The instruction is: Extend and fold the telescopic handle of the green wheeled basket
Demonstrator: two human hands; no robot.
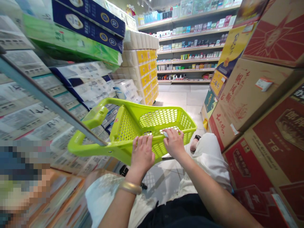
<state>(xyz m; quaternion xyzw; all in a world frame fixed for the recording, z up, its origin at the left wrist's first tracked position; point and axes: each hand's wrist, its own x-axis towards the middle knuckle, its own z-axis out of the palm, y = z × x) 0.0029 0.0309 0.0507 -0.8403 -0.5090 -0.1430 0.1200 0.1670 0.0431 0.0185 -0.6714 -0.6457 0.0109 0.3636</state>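
Note:
A lime-green plastic shopping cart (123,117) with a perforated basket stands sideways in front of me, its handle at the left. My left hand (142,152), with a gold bangle on its wrist, curls its fingers over the cart's near rim. Further along the same rim lies my right hand (174,142), its fingers bent over the edge. A small white thing (165,134) shows at the right fingers; I cannot make out what it is. Through the basket's holes, the floor is visible.
Stacked tissue packs (87,28) rise on the left, with a metal pole (52,101) slanting across them. Printed cartons (247,91) wall in the right side. Shelves of small goods (190,44) stand at the back, beyond a tiled floor (175,95). My knees flank the cart.

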